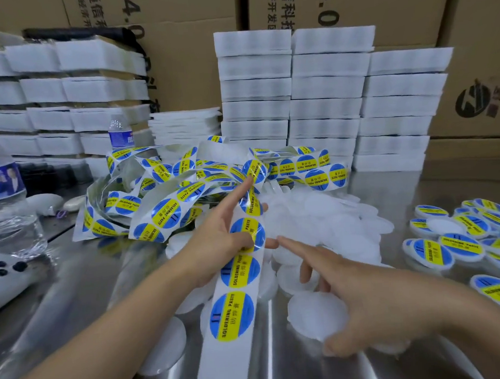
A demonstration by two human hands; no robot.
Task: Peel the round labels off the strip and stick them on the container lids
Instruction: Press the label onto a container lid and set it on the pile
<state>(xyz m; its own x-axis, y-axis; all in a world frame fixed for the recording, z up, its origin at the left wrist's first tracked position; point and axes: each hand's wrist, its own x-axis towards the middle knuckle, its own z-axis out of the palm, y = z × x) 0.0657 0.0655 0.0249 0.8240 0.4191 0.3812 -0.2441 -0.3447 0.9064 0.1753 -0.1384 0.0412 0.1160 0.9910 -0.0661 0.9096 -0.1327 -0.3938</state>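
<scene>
The light, limp label strip point(233, 314) lies across the white lids point(325, 214), pinched between thumb and fingers of the left hand point(216, 234), index outstretched; the right hand point(350, 294) points its index at the rim of a label point(249, 228), likely the best peeling place, other fingers curled, hold unclear.

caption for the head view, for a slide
Left hand pinches the strip as the right hand reaches toward it over a pile of plain lids, labelled lids at right.

My hands: two, left hand point(216, 240) and right hand point(353, 300)
Water bottles point(3, 202): two, both left
Label strip point(234, 306): one
Blank lids point(325, 214): a heap, more than I can count
Labelled lids point(460, 245): over ten, right
White box stacks point(330, 83): three, far right
</scene>
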